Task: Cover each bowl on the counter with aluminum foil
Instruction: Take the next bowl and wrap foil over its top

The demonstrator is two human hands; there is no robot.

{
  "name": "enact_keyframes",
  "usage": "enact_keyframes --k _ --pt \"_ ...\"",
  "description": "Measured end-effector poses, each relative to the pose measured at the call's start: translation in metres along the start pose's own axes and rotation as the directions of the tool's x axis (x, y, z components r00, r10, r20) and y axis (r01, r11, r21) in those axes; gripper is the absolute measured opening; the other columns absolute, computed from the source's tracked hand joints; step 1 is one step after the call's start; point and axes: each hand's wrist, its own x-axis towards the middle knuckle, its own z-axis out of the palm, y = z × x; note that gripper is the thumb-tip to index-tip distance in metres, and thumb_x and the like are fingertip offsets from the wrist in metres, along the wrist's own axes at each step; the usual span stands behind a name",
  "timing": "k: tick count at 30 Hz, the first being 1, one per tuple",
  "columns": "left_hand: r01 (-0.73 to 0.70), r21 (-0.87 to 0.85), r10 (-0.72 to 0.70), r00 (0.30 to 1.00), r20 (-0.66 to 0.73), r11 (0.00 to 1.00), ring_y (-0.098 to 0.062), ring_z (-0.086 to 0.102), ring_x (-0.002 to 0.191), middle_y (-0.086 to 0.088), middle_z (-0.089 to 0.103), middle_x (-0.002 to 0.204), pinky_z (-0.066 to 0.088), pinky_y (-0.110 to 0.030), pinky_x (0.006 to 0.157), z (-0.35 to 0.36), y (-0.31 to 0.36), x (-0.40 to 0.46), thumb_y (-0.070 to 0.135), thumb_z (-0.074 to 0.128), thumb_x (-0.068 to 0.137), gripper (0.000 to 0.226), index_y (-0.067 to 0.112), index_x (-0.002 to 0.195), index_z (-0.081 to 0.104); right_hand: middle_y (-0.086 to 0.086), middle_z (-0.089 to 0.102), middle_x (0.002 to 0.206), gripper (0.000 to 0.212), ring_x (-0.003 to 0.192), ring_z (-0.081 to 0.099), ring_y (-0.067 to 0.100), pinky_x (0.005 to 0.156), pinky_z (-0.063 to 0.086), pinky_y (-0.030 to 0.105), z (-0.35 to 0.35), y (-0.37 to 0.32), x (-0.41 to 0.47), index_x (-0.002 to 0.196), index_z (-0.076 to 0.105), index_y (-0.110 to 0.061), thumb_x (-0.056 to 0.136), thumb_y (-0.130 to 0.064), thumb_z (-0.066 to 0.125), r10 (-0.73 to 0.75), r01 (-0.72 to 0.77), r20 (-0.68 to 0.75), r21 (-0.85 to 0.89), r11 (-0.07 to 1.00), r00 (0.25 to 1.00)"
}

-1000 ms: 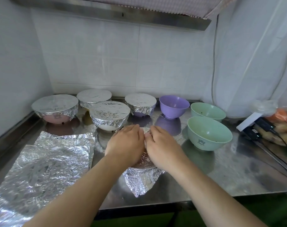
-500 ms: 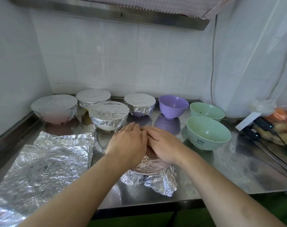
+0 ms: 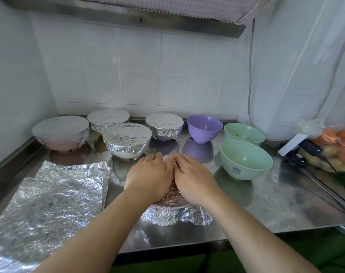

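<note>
Fifth bowl half wrapped under my palms.

My left hand (image 3: 150, 176) and right hand (image 3: 193, 180), spread flat, press crinkled aluminium foil (image 3: 175, 215) over the centre bowl. At 11 o'clock four foil-covered bowls (image 3: 126, 137); at 1 o'clock purple plastic bowl (image 3: 204, 127) and two green bowls (image 3: 245, 158) left bare.

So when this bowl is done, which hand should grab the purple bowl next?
Probably the right hand: the purple bowl stands uncovered on its side, beyond its fingertips. The left hand is nearer the foil sheets.
</note>
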Motion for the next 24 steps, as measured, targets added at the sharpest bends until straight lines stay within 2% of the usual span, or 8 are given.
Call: enact_keyframes --k 3,5,7,9,12,16,20,24 --pt "0.081 -0.133 -0.061 0.987 0.151 0.988 -0.046 0.065 0.07 -0.023 0.063 0.083 0.054 -0.051 0.052 -0.002 -0.01 -0.003 0.02 0.03 0.086 0.048 -0.006 0.106 0.065 -0.006 0.058 0.139 0.05 0.131 0.05 0.019 0.108 0.043 0.045 -0.005 0.004 0.005 0.134 0.055 -0.025 0.107 -0.052 0.023 -0.013 0.012 0.041 0.024 1.0 0.999" --pt "0.008 -0.062 0.002 0.988 0.154 0.998 -0.047 0.064 0.068 -0.025 0.062 0.083 0.052 -0.05 0.047 -0.004 -0.015 -0.004 0.021 0.033 0.085 0.047 -0.007 0.107 0.064 -0.01 0.049 0.156 0.05 0.145 0.042 0.015 0.119 0.036 0.042 -0.01 0.005 0.006 0.151 0.049 -0.029 0.111 -0.051 0.03 -0.023 0.018 0.062 0.075 0.997 0.998" --pt "-0.047 -0.034 0.053 0.983 0.174 0.998 -0.05 0.065 0.088 -0.027 0.062 0.101 0.057 -0.054 0.062 -0.009 -0.011 -0.004 0.028 0.021 0.09 0.06 -0.006 0.124 0.058 -0.014 0.042 0.163 0.051 0.151 0.036 0.009 0.124 0.028 0.036 -0.016 0.006 0.007 0.158 0.045 -0.03 0.112 -0.05 0.034 -0.061 0.056 0.079 0.057 0.997 0.995" --pt "-0.054 -0.069 0.058 0.997 0.057 0.996 -0.043 0.057 0.12 -0.02 0.057 0.127 0.053 -0.051 0.093 -0.007 -0.009 -0.004 0.036 0.004 0.094 0.071 0.003 0.139 0.047 -0.017 0.048 0.159 0.045 0.146 0.041 0.005 0.123 0.03 0.034 -0.019 0.008 0.008 0.153 0.051 -0.033 0.113 -0.047 0.038 -0.12 0.113 0.082 0.087 0.99 0.989" --pt "0.056 -0.3 -0.056 0.998 0.007 0.952 -0.027 0.044 0.143 -0.008 0.052 0.151 0.036 -0.039 0.118 -0.007 -0.001 0.0 0.039 0.02 0.11 0.056 0.01 0.149 0.049 -0.019 0.058 0.148 0.037 0.137 0.051 0.004 0.119 0.037 0.034 -0.018 0.012 0.009 0.142 0.06 -0.035 0.11 -0.041 0.043 -0.153 0.14 0.063 0.178 0.974 0.986" --pt "0.012 -0.251 0.001 0.998 0.055 0.968 -0.036 0.057 0.123 -0.012 0.06 0.126 0.047 -0.048 0.103 0.002 -0.002 -0.005 0.031 0.02 0.106 0.049 0.007 0.133 0.052 0.001 0.051 0.158 0.045 0.148 0.042 0.018 0.122 0.031 0.035 -0.02 0.01 0.006 0.153 0.052 -0.016 0.113 -0.032 0.039 -0.142 0.143 -0.015 0.021 0.99 0.99" --pt "0.122 -0.176 -0.118 0.992 0.035 0.977 -0.031 0.044 0.139 -0.008 0.05 0.149 0.038 -0.049 0.114 0.006 0.0 -0.001 0.052 -0.004 0.093 0.08 0.015 0.145 0.045 0.021 0.059 0.137 0.046 0.127 0.054 0.039 0.108 0.046 0.05 -0.004 0.001 -0.01 0.131 0.061 0.0 0.103 -0.018 0.029 -0.055 0.044 -0.081 -0.132 0.99 0.995" --pt "0.202 -0.156 -0.196 0.979 0.055 0.967 -0.034 0.053 0.123 -0.007 0.054 0.128 0.046 -0.049 0.101 0.012 0.0 -0.005 0.045 -0.007 0.092 0.069 0.017 0.124 0.047 0.026 0.061 0.122 0.044 0.116 0.057 0.046 0.099 0.049 0.052 0.011 0.001 -0.012 0.113 0.067 0.005 0.099 -0.017 0.031 -0.018 0.016 -0.007 -0.212 0.977 1.0"
